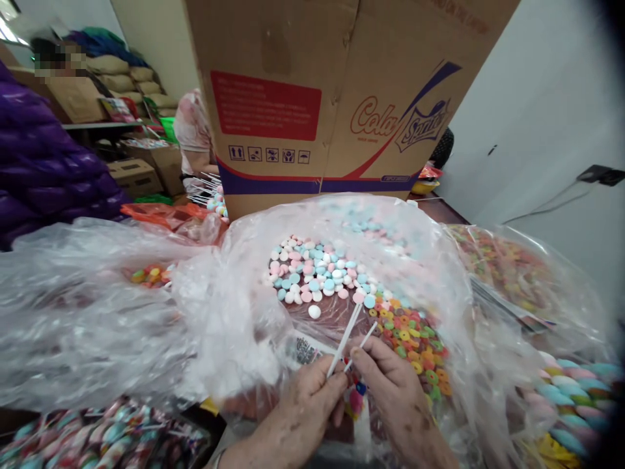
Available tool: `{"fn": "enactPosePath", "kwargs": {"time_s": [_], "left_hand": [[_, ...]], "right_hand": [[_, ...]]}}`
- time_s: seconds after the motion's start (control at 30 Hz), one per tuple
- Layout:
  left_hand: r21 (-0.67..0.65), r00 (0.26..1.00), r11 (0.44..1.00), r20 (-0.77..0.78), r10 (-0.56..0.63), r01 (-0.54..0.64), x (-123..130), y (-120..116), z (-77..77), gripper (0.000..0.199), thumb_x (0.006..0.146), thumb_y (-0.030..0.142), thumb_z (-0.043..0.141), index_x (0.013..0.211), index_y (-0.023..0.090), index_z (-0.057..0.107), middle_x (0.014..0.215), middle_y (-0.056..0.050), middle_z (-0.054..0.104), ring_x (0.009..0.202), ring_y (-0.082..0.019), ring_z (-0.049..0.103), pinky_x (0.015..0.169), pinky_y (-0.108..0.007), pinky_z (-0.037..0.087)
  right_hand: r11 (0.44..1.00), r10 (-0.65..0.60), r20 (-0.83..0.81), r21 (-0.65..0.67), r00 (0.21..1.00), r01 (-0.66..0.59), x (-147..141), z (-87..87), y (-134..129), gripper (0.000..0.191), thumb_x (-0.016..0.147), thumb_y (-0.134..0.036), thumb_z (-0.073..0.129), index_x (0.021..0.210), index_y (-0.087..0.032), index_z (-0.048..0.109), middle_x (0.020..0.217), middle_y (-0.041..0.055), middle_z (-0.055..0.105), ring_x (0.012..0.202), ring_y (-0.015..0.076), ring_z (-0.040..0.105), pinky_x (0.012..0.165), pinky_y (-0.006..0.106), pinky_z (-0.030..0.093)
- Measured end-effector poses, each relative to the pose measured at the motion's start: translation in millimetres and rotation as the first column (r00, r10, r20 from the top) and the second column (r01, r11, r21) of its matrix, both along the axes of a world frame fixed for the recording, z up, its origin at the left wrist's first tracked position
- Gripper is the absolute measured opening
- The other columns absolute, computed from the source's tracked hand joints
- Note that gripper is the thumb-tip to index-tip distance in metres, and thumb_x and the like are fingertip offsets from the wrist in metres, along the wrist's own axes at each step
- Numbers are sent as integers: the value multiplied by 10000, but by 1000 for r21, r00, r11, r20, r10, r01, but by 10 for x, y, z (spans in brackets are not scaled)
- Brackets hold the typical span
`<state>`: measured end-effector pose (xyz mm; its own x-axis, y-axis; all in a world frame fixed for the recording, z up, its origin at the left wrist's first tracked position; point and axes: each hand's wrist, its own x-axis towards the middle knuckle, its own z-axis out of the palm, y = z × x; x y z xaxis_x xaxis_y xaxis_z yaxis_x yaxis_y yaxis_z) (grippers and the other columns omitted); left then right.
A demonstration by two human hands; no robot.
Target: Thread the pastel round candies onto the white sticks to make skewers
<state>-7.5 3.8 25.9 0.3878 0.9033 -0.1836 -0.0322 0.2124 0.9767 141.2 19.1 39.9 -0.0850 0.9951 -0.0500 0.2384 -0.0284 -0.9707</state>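
Observation:
My left hand (pixel 305 407) is closed on white sticks (pixel 346 339) that point up and away. Close beside it on the right, my right hand (pixel 390 394) pinches a shorter white stick (pixel 368 335). Beyond the hands, pink, white and blue candies (pixel 312 270) lie in an opened clear plastic bag (pixel 234 306). One white candy (pixel 314 312) sits apart from that pile. Colorful ring gummies (pixel 415 342) are heaped just right of my right hand. Something colorful (pixel 355 398) shows between and below my hands, partly hidden by them.
A tall cardboard box (pixel 332 98) stands behind the candies. Wrapped candies (pixel 97 436) fill a box at the lower left. More gummies in a clear bag (pixel 517 267) and candy skewers (pixel 576 397) are at the right. A person (pixel 194 137) is partly visible behind the box.

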Motion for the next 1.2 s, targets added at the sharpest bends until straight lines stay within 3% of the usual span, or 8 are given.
{"fn": "enactPosePath", "kwargs": {"time_s": [0.1,0.2,0.3,0.4,0.6,0.8,1.03,1.2], "left_hand": [[-8,1000,1000,13,15,-15,32,21,22,316,920,409,455,708,190,540,512,58,479,414,-80,350,423,-213,233],[-52,982,984,66,176,-173,29,63,-28,342,898,430,497,654,191,520,499,59,465,400,-72,339,407,-204,217],[-126,909,908,77,411,-400,-37,92,-109,395,866,478,525,594,195,488,460,68,422,361,-61,296,369,-197,175],[-183,838,833,72,541,-522,-142,74,-185,427,839,529,553,588,193,478,445,79,407,326,-42,257,335,-180,143],[-254,768,776,153,622,-578,-217,6,-300,400,805,582,608,768,195,516,486,91,502,298,-17,276,312,-124,164],[-257,763,774,164,625,-579,-205,29,-421,493,729,663,651,742,189,516,444,93,486,280,-12,275,301,-115,177],[-309,753,765,185,631,-565,-193,25,-366,455,725,614,683,766,182,547,456,83,511,300,-13,271,290,-111,167],[-335,737,749,193,648,-571,-185,15,-316,437,746,604,663,763,187,532,462,86,506,299,-11,268,281,-106,172]], "right_hand": [[999,40,42,30,998,-42,-3,44,46,374,864,-508,552,764,-163,654,643,-4,600,605,141,549,575,236,451],[989,37,149,138,988,-58,39,142,151,358,902,-480,497,838,-175,674,718,16,648,677,167,612,612,253,486],[933,-113,313,361,943,-8,51,247,386,307,931,-403,451,952,-198,680,868,37,688,807,187,644,709,283,509],[861,-124,528,478,840,-174,-91,271,735,290,955,-296,396,1029,-202,661,1011,62,679,928,201,624,823,333,499],[730,-53,905,323,421,-602,-865,47,1352,301,913,-170,478,1180,-97,597,1226,186,597,1187,285,500,1015,431,393],[573,7,962,220,273,-790,-1431,-93,1550,279,947,-293,482,1175,-164,577,1272,132,570,1242,273,447,1022,482,370],[380,-79,973,228,215,-896,-988,-216,1726,217,949,-224,475,1084,-136,621,1238,123,607,1227,296,450,1063,533,303],[379,-144,957,290,253,-879,-567,-186,1822,231,953,-160,454,1096,-143,635,1259,132,606,1285,290,409,1077,520,281]]}}
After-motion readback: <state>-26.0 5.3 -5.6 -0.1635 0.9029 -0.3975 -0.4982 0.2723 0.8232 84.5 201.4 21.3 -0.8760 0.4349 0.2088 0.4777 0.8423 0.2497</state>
